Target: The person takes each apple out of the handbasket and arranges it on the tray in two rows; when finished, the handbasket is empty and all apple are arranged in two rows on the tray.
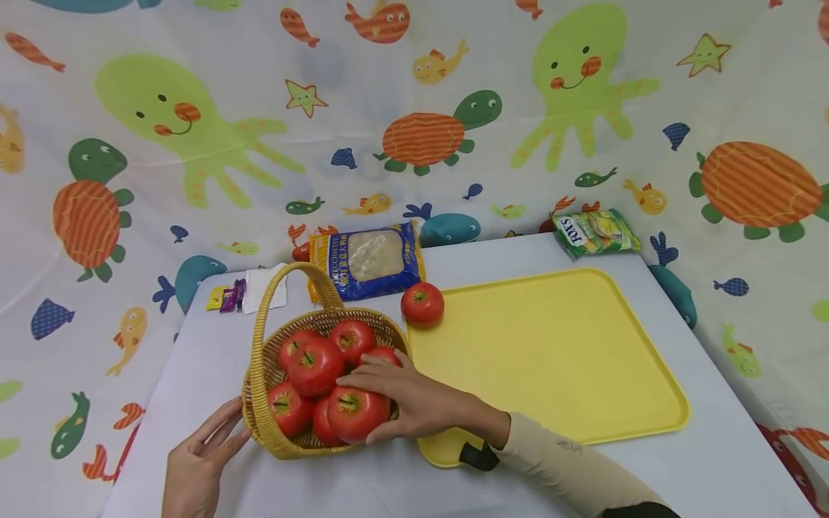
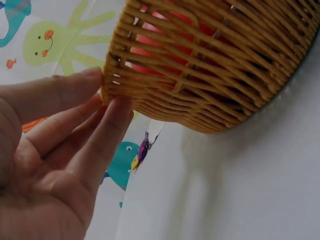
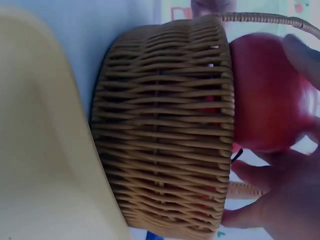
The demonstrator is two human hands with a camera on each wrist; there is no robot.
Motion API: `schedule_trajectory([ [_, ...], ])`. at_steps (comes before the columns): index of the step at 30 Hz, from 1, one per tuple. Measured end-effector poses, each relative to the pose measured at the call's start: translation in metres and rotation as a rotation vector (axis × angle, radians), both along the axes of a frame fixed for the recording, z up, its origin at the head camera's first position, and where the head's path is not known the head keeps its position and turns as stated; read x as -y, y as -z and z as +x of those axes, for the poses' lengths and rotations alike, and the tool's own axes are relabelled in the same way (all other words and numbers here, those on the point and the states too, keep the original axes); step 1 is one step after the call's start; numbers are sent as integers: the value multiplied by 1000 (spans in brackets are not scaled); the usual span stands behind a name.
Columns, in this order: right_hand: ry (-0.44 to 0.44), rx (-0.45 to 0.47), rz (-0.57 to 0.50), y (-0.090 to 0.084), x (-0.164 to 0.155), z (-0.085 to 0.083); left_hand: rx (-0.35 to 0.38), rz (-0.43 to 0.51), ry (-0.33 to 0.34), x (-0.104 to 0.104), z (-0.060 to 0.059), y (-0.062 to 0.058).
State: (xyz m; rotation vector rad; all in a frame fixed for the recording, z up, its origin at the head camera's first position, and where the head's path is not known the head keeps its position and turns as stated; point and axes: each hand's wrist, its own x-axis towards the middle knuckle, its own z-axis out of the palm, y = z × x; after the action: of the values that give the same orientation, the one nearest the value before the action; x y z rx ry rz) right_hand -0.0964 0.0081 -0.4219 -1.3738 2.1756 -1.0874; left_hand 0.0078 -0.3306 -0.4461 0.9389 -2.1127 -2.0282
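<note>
- A red apple (image 1: 356, 417) sits at the basket's near side, under the right hand's (image 1: 424, 403) part-curled fingers, the thumb against its flank.
- Other apples (image 1: 316, 367) crowd in left of those fingers; an even grip and a straight path would likely disturb them least.
- Left hand (image 1: 201, 460): fingers nearly straight, pinching the basket's (image 1: 294, 452) end; steady hold should curb tipping.
- The arched handle (image 1: 259, 345), left of the right fingers, blocks that side.
- Right of them, a yellow tray (image 1: 531, 345); beyond, a lone apple (image 1: 422, 304) and pasta bag (image 1: 411, 262).
</note>
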Motion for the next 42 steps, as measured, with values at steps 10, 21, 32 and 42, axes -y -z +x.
schedule_trajectory([
  [10, 201, 194, -423, -22, -27, -20, -33, 20, -7, 1, 0, 3],
  [21, 661, 203, -448, -23, -98, -81, -36, -7, 6, 1, -1, 4],
  [32, 873, 289, -220, 22, -121, -115, -25, -3, 1, 2, 0, 3],
  [42, 864, 328, -125, 47, -115, -125, 11, -18, -15, 0, -1, 2],
])
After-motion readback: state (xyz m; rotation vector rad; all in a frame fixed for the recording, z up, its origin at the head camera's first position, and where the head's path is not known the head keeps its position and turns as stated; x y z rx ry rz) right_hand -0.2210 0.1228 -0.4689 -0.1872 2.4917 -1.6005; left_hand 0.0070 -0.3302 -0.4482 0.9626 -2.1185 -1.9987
